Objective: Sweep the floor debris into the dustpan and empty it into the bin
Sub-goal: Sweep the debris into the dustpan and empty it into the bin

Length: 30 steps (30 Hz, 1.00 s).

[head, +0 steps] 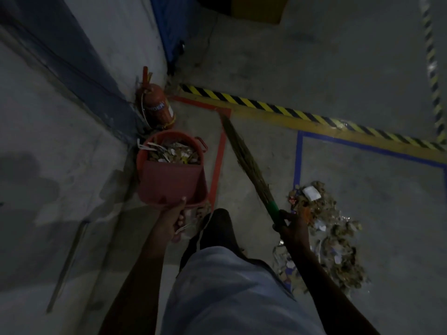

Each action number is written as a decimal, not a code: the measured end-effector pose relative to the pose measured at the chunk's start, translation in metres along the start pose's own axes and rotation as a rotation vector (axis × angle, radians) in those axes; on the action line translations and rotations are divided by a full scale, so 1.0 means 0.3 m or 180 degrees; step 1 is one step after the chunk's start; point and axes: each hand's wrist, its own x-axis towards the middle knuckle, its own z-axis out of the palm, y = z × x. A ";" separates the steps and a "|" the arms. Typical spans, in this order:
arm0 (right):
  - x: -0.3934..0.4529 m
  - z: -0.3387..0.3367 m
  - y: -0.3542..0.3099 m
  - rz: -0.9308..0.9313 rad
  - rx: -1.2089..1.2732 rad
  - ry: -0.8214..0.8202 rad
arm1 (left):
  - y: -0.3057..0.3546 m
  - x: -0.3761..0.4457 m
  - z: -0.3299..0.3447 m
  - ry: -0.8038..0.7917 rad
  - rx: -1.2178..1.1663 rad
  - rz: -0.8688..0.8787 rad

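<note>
My left hand (175, 220) grips the handle of a red dustpan (169, 183), which is tipped over a red bin (145, 153) full of paper scraps and dry debris. My right hand (294, 226) holds the green handle of a straw broom (246, 163), whose bristles point away toward the red floor tape. A pile of debris (336, 240), dry leaves and paper bits, lies on the grey floor to the right of my right hand.
A red fire extinguisher (157, 107) stands against the wall behind the bin. Yellow-black hazard tape (302, 114) and blue tape (298, 160) mark the floor. My leg in light trousers and a dark shoe (217, 228) fills the lower centre. A thin rod (67, 264) lies at the left.
</note>
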 end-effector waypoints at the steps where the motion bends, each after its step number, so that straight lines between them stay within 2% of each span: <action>1: 0.038 -0.005 -0.007 -0.0022 0.0003 -0.0044 | 0.005 0.009 0.005 -0.0007 -0.0080 0.0060; 5: 0.186 -0.034 -0.114 -0.0175 -0.0284 -0.0069 | 0.051 0.101 0.027 0.0150 -0.0356 0.0172; 13: 0.581 -0.042 -0.412 -0.0453 -0.0720 -0.0238 | 0.317 0.284 0.148 0.0696 -0.0792 -0.0175; 19: 0.894 -0.013 -0.692 -0.0947 -0.0982 -0.0642 | 0.501 0.422 0.233 0.0855 -0.1107 -0.0241; 30: 1.691 0.322 -1.019 -0.1902 -0.2248 -0.1520 | 0.594 0.798 0.456 0.1878 -0.2164 -0.0054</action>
